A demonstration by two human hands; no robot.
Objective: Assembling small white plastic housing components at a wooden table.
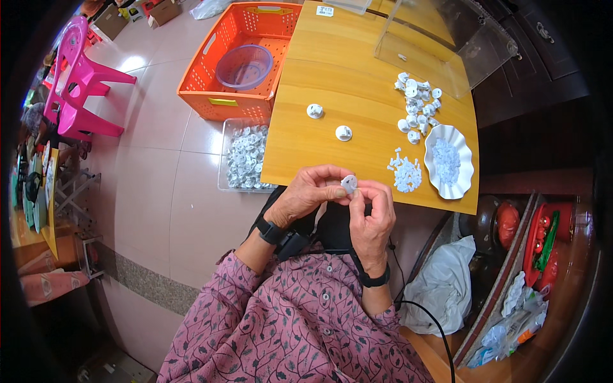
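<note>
Head view, seated at a wooden table (357, 70).

Left hand (306, 195): fingers curled in, thumb and forefinger pinching the left edge of a small white round plastic part (349, 184). Right hand (373, 220): fingers curled, fingertips closed on the same part from its right and lower side. The part sits between the two hands, at the fingertips of both, held just in front of the near table edge and above the lap. Its finer shape cannot be made out.

On the table, well beyond the hands: two more white round parts, one (343, 133) nearer and one (315, 111) farther left, lying apart from each other. To the right of the hands, a small heap of tiny white pieces (405, 175) just beside a white scalloped dish (463, 143) that holds more small white bits. Behind the dish, a loose cluster of white round parts (418, 105).

On the floor left of the table: a clear tray of white parts (246, 156), touching the table's edge in the picture, and behind it an orange crate (204, 76) holding a purple bowl (244, 66). A pink plastic chair (80, 80) stands farther left.
</note>
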